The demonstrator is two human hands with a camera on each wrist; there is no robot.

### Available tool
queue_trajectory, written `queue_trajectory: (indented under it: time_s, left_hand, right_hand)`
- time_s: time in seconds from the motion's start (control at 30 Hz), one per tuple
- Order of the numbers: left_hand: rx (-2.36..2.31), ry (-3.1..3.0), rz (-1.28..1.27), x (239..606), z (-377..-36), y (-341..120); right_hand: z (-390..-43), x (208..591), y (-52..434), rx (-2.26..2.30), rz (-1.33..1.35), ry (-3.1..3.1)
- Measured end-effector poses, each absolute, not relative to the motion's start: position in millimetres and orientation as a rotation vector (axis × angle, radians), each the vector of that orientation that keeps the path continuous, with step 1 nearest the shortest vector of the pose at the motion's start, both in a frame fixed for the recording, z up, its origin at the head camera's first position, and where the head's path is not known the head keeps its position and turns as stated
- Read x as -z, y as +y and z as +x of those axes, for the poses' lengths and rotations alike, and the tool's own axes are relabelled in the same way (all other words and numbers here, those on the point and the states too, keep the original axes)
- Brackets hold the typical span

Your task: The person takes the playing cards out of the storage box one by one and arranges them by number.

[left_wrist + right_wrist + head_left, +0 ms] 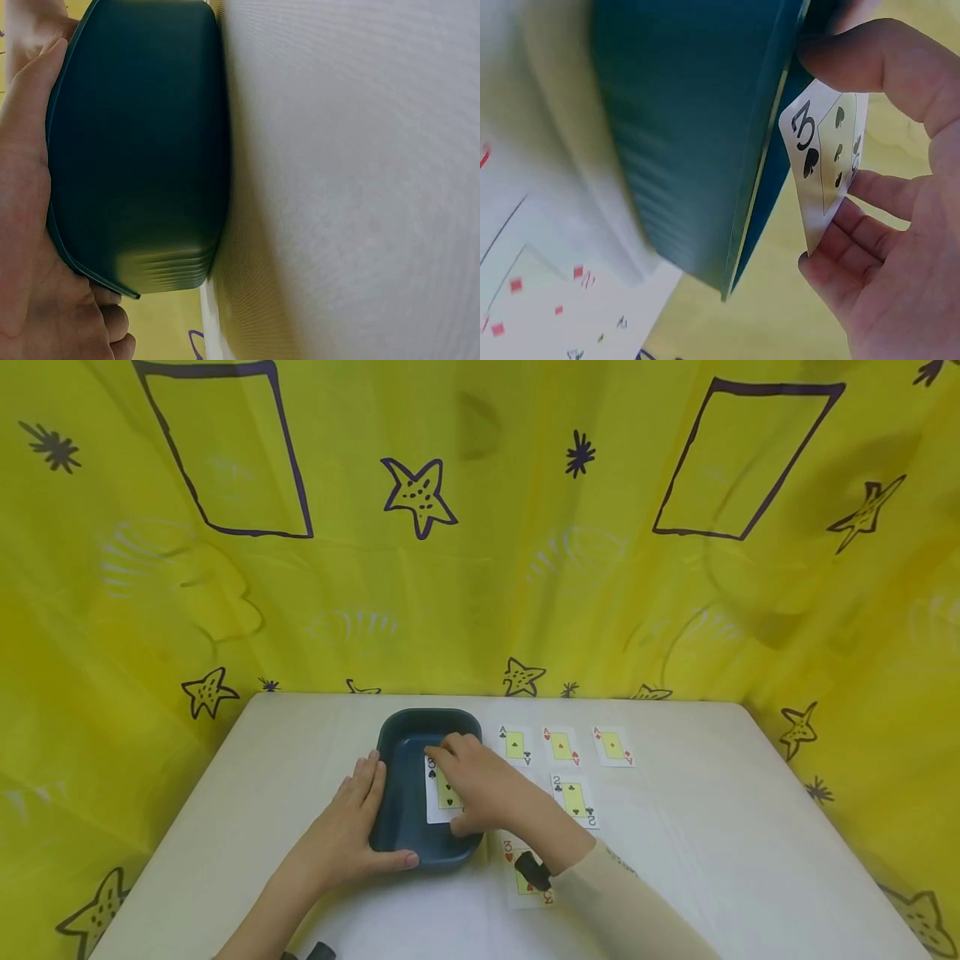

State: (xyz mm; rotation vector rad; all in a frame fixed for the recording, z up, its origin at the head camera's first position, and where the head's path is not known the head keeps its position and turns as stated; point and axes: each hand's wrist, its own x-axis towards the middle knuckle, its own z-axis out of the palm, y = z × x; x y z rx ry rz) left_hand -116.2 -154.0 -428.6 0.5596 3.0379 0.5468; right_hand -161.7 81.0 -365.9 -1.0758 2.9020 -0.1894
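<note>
A dark blue-green plastic tub (408, 835) stands on the white table. My left hand (345, 831) rests along its left rim, fingers straight and thumb at the near corner. In the left wrist view the palm lies against the rim of the tub (142, 150). Over the tub, my right hand (483, 781) holds a three of spades playing card (437, 802) by its edges. The right wrist view shows that three of spades (829, 150) tilted between thumb and fingers, above the rim.
Right of the tub, an ace of clubs (514, 745), ace of hearts (561, 746) and ace of diamonds (612, 746) lie face up in a row. Nearer lie a two of clubs (574, 799) and a three of hearts (521, 893), partly behind the right wrist. A yellow curtain (480, 568) hangs behind.
</note>
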Motion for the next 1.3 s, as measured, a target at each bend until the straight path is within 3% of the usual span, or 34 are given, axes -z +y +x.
queue_trajectory:
  time_s: [0.6,1.3]
  left_hand:
    - [-0.564,3.032,0.555,428,-117,-154]
    - [-0.565,3.029,0.567,429,-117,-155]
  right_hand:
    - [-137,362,137,0.353,-0.908,2.926]
    - [-105,396,202,0.305,-0.702,2.936]
